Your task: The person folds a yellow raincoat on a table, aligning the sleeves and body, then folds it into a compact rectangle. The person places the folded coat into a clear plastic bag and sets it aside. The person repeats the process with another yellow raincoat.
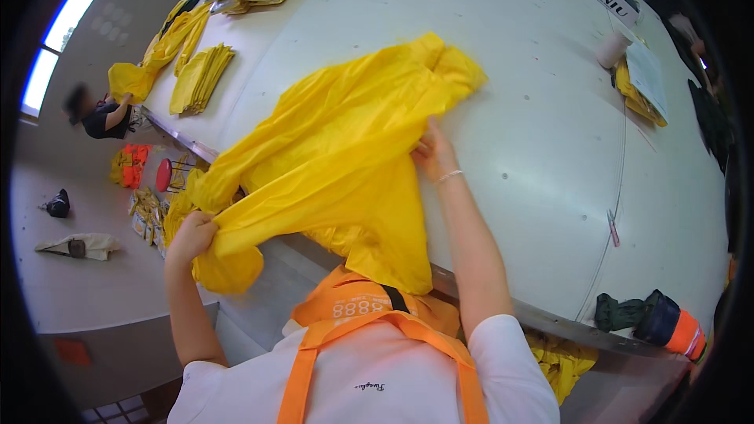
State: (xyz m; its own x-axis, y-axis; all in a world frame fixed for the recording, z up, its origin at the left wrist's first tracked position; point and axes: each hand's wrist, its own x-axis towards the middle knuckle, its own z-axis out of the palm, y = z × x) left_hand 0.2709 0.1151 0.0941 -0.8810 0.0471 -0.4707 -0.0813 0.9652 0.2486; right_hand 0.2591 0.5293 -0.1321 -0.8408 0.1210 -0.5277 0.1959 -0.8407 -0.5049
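Both hands grip a yellow raincoat (338, 157) stretched between them, left hand (192, 235) off-table, right hand (432, 153) on the table (550, 110).

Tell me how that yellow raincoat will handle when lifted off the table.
Probably floppy: the yellow raincoat sags and bunches between the left hand and right hand. Likely light, being thin sheet. Its glossy surface may slide easily on the white table.

Bright, fisheye-warped edges, dark vignette
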